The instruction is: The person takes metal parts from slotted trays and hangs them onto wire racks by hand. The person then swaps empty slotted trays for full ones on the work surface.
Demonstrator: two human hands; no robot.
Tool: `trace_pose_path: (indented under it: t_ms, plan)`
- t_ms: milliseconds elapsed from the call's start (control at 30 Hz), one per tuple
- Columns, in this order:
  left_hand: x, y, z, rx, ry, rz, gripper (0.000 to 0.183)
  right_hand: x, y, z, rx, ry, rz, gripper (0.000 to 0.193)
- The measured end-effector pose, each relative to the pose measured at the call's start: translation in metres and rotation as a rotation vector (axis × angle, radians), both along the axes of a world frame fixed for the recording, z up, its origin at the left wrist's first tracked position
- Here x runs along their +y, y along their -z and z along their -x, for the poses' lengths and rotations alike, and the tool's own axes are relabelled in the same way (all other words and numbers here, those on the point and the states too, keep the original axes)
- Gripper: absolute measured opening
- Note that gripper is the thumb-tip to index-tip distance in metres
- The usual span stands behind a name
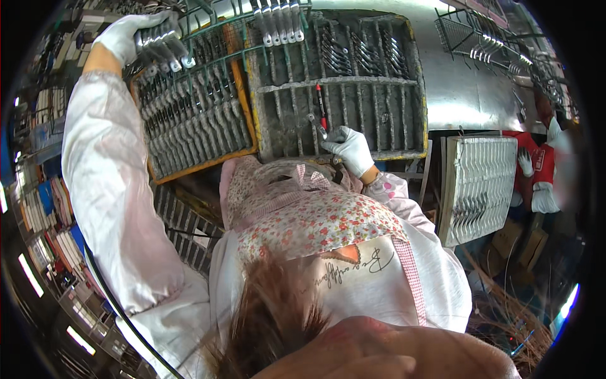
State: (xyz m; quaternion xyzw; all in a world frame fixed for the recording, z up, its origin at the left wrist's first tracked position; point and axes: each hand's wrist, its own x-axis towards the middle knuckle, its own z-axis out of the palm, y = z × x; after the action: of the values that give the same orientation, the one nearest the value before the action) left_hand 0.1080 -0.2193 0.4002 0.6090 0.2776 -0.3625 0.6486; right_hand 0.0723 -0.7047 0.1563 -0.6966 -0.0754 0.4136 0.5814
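Note:
At the far left, my left hand (126,39) in a white glove curls around a bunch of shiny metal wrenches (165,49). Their rounded ends with holes point toward me, beside a green wire rack (221,58). My right hand (351,149), also gloved, is closed over the near edge of a dark slotted tray (287,120). Between its fingertips is one metal wrench (315,124), its ring end sticking out away from me. A red marker pen (321,106) lies in the tray just beyond it. The right palm is hidden.
More wrenches (278,24) hang on the rack, and others (366,54) lie in the tray's far slots. An orange-edged tray (196,120) full of metal pieces stands left. A pale slotted tray (480,183) is at right, near another person's gloved hand (525,163).

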Motion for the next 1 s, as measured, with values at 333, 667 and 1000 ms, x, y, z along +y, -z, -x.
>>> trace_pose_path:
  t_ms: [333, 667, 1000]
  plan:
    - [0.000, 0.000, 0.041, 0.014, -0.256, -0.843, 0.032, -0.006, -0.077, -0.061, -0.898, -0.159, 0.380, 0.026]
    - [-0.087, 0.003, -0.024, -0.411, -0.749, -0.020, 0.013, 0.088, -0.250, -0.144, -1.184, -0.090, 0.232, 0.026]
    - [-0.123, 0.038, -0.050, -0.510, -0.387, -0.447, 0.027, 0.210, -0.178, -0.195, -1.224, -0.126, 0.029, 0.029]
